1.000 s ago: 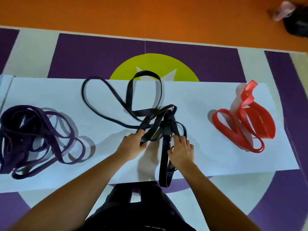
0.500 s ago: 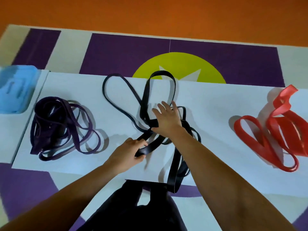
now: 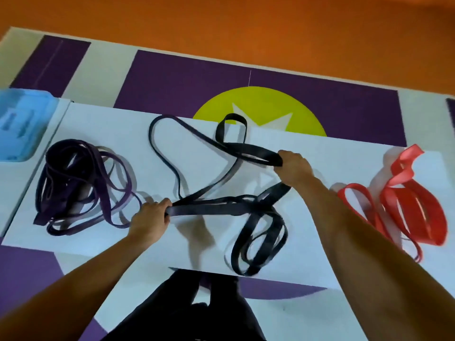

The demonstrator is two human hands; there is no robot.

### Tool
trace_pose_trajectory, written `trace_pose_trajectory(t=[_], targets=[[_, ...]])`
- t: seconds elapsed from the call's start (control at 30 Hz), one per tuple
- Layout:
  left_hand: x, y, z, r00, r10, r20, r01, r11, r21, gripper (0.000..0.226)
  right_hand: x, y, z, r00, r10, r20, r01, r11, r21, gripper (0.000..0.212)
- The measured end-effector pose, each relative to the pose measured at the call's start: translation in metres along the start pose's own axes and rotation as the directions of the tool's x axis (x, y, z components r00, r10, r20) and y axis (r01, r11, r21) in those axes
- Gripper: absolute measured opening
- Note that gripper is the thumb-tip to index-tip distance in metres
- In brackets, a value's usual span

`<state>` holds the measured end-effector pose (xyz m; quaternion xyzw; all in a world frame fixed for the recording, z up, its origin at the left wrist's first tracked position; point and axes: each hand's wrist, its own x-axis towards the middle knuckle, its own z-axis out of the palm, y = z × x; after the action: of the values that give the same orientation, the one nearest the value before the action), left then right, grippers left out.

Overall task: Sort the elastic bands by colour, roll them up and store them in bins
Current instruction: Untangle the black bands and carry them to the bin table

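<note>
Step in hand: untangling the black bands, judged from the spread grip. Sorting by colour looks done.

- Black tangle sits mid-sheet on the white board. Loose coils trail to 5 o'clock, and thin loops reach up to 11 and 12 o'clock.
- Left hand is clenched round a bunch of black strands at the tangle's 9 o'clock end.
- Right hand is curled round a wide black loop at 2 o'clock. The strap below it is blurred, so I cannot tell if it is held too.
- Purple bands are piled at 9 o'clock and red bands at 3 o'clock, both well apart from the hands.
- Blue bin lies at 10 o'clock, off the board's corner.

Next move, as I judge it: draw one band free of the knot near centre without dragging the rest, then lay it flat for rolling.
</note>
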<state>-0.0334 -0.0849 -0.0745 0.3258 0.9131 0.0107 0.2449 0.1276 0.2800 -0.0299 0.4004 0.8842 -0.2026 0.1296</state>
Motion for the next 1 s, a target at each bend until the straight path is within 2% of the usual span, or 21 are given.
trace_pose_trajectory(t=[0.13,0.23,0.33,0.4,0.43,0.5,0.57,0.67,0.73,0.87,0.93,1.0], targets=[[0.006,-0.032,-0.009,0.993,-0.113,-0.030,0.116,0.989,0.093,0.017,-0.007,0.032,-0.040,0.972,0.172,-0.159,-0.159,0.983,0.093,0.017],[0.013,-0.037,-0.011,0.989,-0.145,0.015,0.142,0.983,0.120,0.020,-0.012,0.045,-0.058,0.919,0.264,-0.293,-0.225,0.961,0.159,0.019],[0.018,-0.024,-0.009,0.987,-0.132,0.096,0.110,0.973,0.202,0.030,-0.017,0.046,-0.067,0.894,0.268,-0.358,-0.224,0.961,0.159,0.019],[0.019,-0.008,-0.008,0.987,-0.148,0.067,0.124,0.953,0.277,0.038,-0.022,0.040,-0.070,0.908,0.236,-0.347,-0.196,0.969,0.148,0.017],[0.019,0.002,-0.008,0.993,-0.120,0.023,0.107,0.944,0.311,0.046,-0.025,0.037,-0.070,0.923,0.211,-0.322,-0.175,0.975,0.139,0.015],[0.023,0.022,-0.005,0.998,0.053,-0.045,-0.034,0.940,0.339,0.063,-0.032,0.028,-0.070,0.945,0.173,-0.277,-0.138,0.980,0.142,0.011],[0.030,0.042,0.001,0.973,0.229,0.017,-0.226,0.943,0.243,0.084,-0.039,0.021,-0.073,0.945,0.166,-0.283,-0.116,0.976,0.185,0.010],[0.041,0.070,0.019,0.923,0.329,0.200,-0.365,0.913,0.182,0.103,-0.047,0.016,-0.090,0.917,0.154,-0.367,-0.082,0.975,0.205,0.016],[0.041,0.085,0.034,0.922,0.323,0.214,-0.364,0.912,0.188,0.097,-0.051,0.015,-0.111,0.906,0.142,-0.399,-0.092,0.985,0.143,0.024],[0.034,0.100,0.042,0.971,0.149,0.187,-0.190,0.956,0.225,0.068,-0.057,0.005,-0.164,0.851,0.127,-0.509,-0.133,0.991,0.025,0.026],[0.030,0.096,0.042,0.973,0.148,0.176,-0.181,0.964,0.193,0.045,-0.061,-0.002,-0.191,0.797,0.127,-0.590,-0.128,0.991,0.041,0.028],[0.027,0.085,0.041,0.973,0.162,0.167,-0.184,0.974,0.129,0.038,-0.065,-0.007,-0.210,0.764,0.103,-0.638,-0.094,0.994,0.047,0.032]])
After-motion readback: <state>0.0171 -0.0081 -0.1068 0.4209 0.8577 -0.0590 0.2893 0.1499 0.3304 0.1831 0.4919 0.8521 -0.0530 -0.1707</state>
